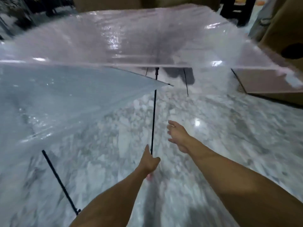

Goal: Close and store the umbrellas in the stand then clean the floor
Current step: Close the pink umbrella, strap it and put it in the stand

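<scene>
A pink-tinted clear umbrella [114,38] is open and spreads across the top of the view. Its thin black shaft [153,120] runs down to my left hand [150,163], which grips the lower end. My right hand [177,136] hovers just right of the shaft with its fingers spread, touching nothing. A second open umbrella with a bluish clear canopy [57,99] fills the left side, and its edge overlaps the first one's shaft. Another black shaft [59,181] slants down at the lower left below it. The frame is blurred.
The floor [221,128] is glossy grey-white marble with a bright light reflection. A large cardboard box [282,27] stands at the right, partly behind the pink canopy. Dark furniture legs [236,12] show at the top right.
</scene>
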